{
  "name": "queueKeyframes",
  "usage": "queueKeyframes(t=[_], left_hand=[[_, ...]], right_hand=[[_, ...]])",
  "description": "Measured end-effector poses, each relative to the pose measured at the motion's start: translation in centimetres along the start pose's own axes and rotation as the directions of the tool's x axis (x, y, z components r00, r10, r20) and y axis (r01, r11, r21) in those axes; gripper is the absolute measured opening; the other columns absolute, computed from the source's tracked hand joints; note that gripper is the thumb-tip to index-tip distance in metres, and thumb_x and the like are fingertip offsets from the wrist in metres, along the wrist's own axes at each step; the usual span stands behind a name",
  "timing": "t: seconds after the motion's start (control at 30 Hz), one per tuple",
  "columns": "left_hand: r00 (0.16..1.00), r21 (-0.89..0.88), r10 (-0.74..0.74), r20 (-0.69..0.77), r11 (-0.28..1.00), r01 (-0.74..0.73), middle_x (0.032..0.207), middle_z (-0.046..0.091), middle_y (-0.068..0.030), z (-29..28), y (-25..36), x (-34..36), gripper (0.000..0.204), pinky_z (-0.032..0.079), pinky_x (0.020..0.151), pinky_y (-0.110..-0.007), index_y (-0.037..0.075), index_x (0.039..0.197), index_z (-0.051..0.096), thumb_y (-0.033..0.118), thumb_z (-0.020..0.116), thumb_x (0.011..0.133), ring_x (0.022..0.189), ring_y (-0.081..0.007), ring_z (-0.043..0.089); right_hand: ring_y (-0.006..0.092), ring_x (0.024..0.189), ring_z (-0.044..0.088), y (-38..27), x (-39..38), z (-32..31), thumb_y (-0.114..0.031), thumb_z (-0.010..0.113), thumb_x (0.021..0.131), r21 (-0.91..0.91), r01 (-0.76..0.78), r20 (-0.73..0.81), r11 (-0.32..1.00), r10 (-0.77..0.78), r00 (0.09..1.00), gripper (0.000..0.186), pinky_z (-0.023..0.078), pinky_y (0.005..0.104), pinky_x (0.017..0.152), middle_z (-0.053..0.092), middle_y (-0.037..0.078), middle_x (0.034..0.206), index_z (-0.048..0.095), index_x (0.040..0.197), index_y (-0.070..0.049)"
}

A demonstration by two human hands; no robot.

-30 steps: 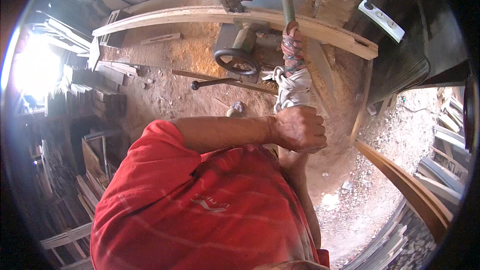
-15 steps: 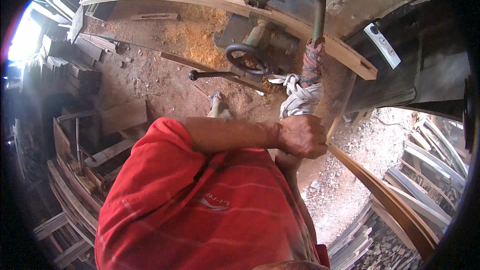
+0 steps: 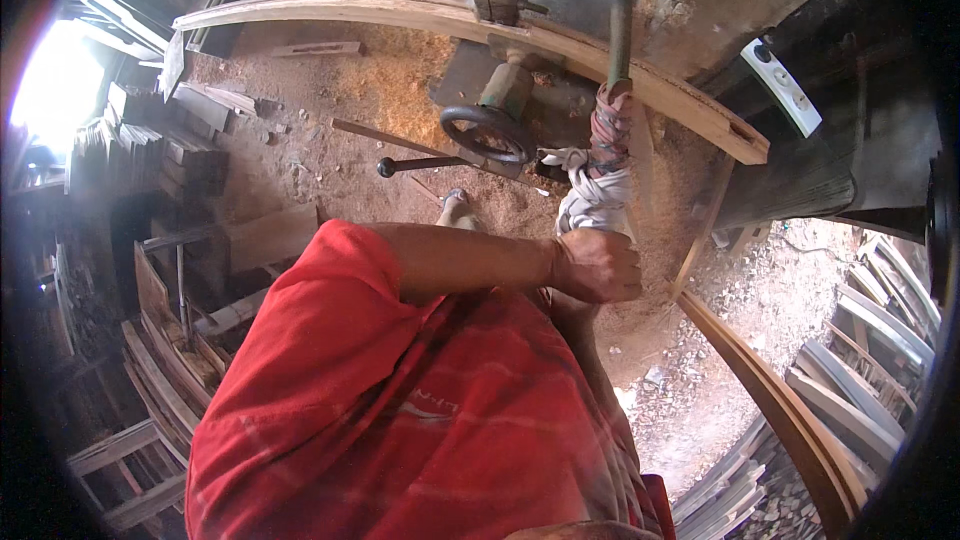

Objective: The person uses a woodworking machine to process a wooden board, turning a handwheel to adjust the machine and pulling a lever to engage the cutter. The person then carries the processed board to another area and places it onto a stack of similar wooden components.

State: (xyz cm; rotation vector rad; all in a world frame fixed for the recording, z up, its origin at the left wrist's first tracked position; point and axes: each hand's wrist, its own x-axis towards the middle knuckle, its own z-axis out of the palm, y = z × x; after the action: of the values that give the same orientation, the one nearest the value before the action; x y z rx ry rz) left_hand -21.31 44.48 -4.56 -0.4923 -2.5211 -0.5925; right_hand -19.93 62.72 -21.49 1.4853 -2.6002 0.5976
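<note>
Since half a second ago, the left hand (image 3: 597, 265) has moved slightly up and left in the frame, while the wooden beam (image 3: 420, 10) sits a little lower and farther right. Just right of centre, that hand is a fist curled around the near end of the cloth-wrapped lever (image 3: 597, 195); the right hand is hidden, its state unclear. The lever's long axis runs upward from the fist, and the beam lies crosswise, upper frame, beyond the black handwheel (image 3: 449, 130).
</note>
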Motion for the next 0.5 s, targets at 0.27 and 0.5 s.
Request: queueKeyframes(t=[0.27, 0.5], left_hand=[[0.996, 0.012, 0.045, 0.079, 0.999, -0.047, 0.076, 0.057, 0.0014, 0.0, -0.8, 0.7, 0.010, 0.050, 0.067, -0.034, 0.014, 0.078, 0.057, 0.023, 0.061, 0.078, 0.078, -0.0179, 0.062], [0.989, 0.035, 0.030, 0.145, 0.999, -0.036, 0.077, 0.057, 0.0017, 0.0, -0.5, 0.6, 0.011, 0.050, 0.067, -0.033, 0.013, 0.080, 0.057, 0.023, 0.061, 0.078, 0.077, -0.0174, 0.062]], right_hand=[[0.0187, 0.100, 0.054, -2.6, 4.2, -1.7, -0.032, 0.054, 0.098, -0.415, -0.091, 0.170, 0.905, 0.175, 0.970, 0.035, 0.045, 0.0326, 0.079, 0.050, 0.003, 0.103, 0.051, 0.120, -0.005], [0.0234, 0.108, 0.055, -2.5, 2.0, -0.7, -0.039, 0.068, 0.090, -0.018, -0.219, 0.315, 0.976, 0.213, 0.925, 0.055, 0.046, 0.0372, 0.086, 0.052, 0.007, 0.111, 0.048, 0.128, -0.006]])
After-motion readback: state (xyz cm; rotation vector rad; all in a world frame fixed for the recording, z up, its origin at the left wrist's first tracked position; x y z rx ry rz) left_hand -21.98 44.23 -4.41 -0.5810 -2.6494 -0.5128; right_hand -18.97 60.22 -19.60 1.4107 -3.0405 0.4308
